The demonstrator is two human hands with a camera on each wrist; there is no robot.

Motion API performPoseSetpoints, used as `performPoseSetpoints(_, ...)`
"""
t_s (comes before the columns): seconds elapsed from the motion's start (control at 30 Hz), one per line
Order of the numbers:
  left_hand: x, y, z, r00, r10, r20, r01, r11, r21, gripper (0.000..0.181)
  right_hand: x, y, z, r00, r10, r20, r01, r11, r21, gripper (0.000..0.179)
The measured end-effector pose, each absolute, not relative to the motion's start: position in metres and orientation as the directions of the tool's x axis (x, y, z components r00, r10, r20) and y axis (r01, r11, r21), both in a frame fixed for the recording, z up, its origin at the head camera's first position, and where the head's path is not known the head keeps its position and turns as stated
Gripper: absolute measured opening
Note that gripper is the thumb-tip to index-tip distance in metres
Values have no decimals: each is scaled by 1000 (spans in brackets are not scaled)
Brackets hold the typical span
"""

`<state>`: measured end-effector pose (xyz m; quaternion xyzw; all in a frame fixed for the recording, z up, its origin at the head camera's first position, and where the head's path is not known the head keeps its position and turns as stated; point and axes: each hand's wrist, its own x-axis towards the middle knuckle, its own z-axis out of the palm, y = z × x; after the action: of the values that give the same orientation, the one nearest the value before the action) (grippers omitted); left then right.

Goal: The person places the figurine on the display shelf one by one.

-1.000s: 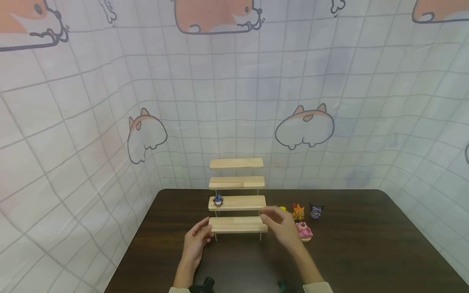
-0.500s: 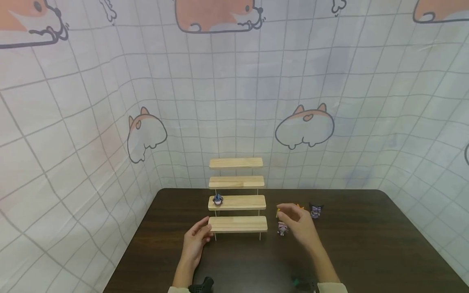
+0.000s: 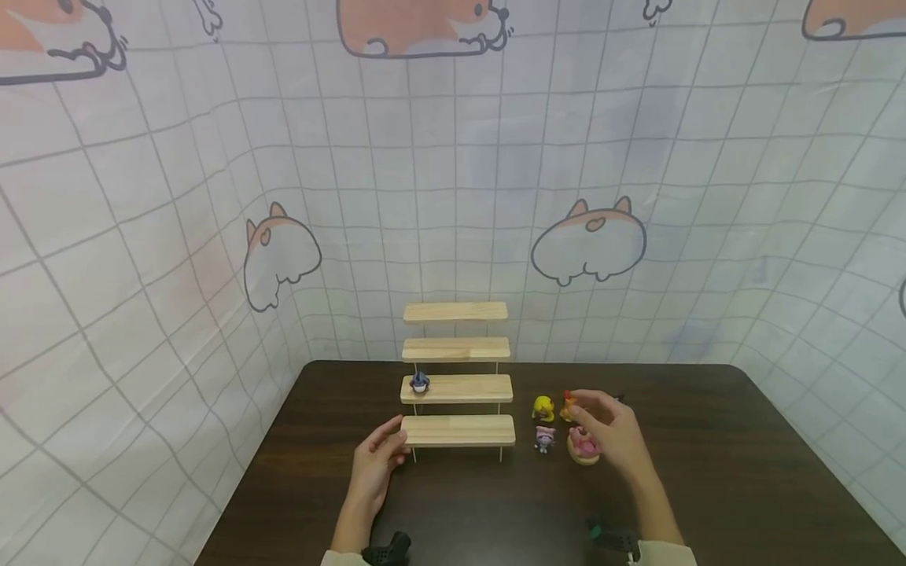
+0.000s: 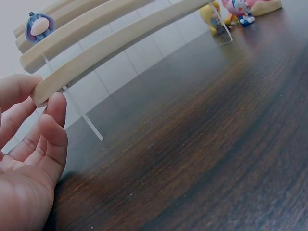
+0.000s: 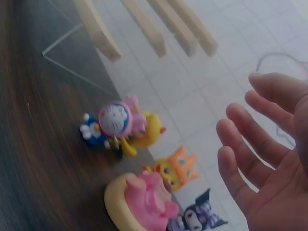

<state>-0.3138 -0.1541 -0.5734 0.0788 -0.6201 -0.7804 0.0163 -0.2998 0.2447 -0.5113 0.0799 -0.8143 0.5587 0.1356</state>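
The dark table point(image 3: 467, 503) carries a tiered shelf point(image 3: 460, 430) touching the left hand point(image 3: 375, 464) and five figurines point(image 3: 543, 408) near the right hand point(image 3: 614, 432).

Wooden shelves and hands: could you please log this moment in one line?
left hand: pinches bottom shelf; right hand: empty, near pink figurine; blue figurine: on second-lowest shelf

Shelf boards point(image 3: 457, 431), centre: smooth, matt wood is being shown. Tabletop point(image 3: 467, 507), lower frame: faintly glossy wood grain is being seen. Figurines point(image 3: 583, 446), centre right: smooth plastic is being presented. Backdrop point(image 3: 453, 173), upper frame: creased, cloth-like sheeting is being displayed.
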Motion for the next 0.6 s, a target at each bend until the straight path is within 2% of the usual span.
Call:
performPoseSetpoints(0.27, -315, -154, -574, -987, -123, -103, -71, -238, 969, 50, -299, 259, -517, -954, 28, 297, -258, 421, -869, 36)
performPoseSetpoints(0.6, -313, -155, -573, -988, -118, -101, -70, -239, 969, 50, -299, 273, -530, -959, -3, 282, -258, 415, -873, 38)
